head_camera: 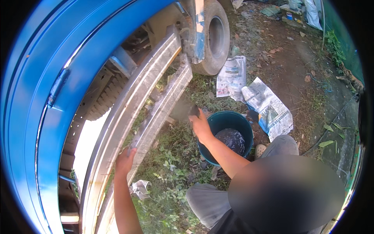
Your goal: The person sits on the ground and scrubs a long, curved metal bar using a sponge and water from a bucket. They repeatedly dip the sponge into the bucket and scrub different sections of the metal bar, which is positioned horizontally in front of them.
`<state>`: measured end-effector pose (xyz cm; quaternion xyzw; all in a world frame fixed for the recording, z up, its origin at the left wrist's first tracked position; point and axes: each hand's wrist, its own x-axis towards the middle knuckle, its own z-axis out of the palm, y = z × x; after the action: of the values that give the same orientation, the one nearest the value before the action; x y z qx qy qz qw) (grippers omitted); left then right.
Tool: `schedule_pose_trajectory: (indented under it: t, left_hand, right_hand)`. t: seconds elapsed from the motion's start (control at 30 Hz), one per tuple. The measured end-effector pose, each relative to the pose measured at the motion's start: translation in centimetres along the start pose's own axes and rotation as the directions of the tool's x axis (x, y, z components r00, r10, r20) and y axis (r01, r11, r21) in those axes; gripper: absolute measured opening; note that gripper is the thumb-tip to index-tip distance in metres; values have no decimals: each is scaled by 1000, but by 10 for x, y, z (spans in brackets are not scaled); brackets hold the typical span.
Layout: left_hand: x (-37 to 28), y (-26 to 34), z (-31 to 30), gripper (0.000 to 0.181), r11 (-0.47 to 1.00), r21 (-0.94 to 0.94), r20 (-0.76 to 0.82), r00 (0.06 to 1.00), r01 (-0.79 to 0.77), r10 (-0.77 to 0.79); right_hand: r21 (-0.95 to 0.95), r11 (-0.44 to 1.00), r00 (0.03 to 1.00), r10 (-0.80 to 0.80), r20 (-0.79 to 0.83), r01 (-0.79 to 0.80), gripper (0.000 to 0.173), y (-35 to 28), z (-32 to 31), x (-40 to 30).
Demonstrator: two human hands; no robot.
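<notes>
Two long metal rails [137, 84] run along the lower side of a blue vehicle body [73, 84], with a gap between them. My left hand [125, 161] grips the edge of the rail nearer me, its fingertips over the metal. To the right of that rail, my right hand [200, 121] holds a small dark pad or block [194, 110], blurred at its far side and apart from the rail. Below my right forearm stands a dark green plastic bucket [252, 128] with dark, sudsy-looking liquid [232, 140] in it.
A vehicle wheel [217, 38] stands beyond the rails' far end. Newspaper sheets [232, 76] lie on the ground past the bucket. Crumpled clear plastic [140, 188] rests in low weeds by my left forearm. Green netting [344, 35] borders the right, near a cable [324, 131].
</notes>
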<state>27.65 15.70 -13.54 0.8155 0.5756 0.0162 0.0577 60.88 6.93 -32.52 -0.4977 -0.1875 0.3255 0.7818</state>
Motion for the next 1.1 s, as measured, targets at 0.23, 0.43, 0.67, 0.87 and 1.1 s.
schedule_pose_trajectory:
  t: [0.23, 0.43, 0.67, 0.87, 1.1]
  left_hand:
    - [-19, -1, -9, 82, 993, 90, 45, 995, 80, -84]
    - [-15, -12, -3, 82, 984, 147, 94, 989, 103, -117]
    - [-20, 9, -14, 93, 979, 165, 119, 983, 120, -141]
    - [-22, 10, -14, 93, 966, 215, 86, 982, 147, -168]
    - [-20, 2, -3, 80, 978, 193, -16, 997, 79, -78]
  right_hand:
    - [52, 978, 974, -205, 101, 201, 73, -145, 184, -51]
    - [-59, 931, 932, -358, 62, 361, 90, -108, 260, -93]
    - [72, 976, 976, -211, 55, 207, 91, -124, 230, -54]
    - [87, 977, 980, -198, 1, 197, 95, -148, 210, 6]
    - [132, 976, 969, -194, 153, 175, 96, -114, 220, -49]
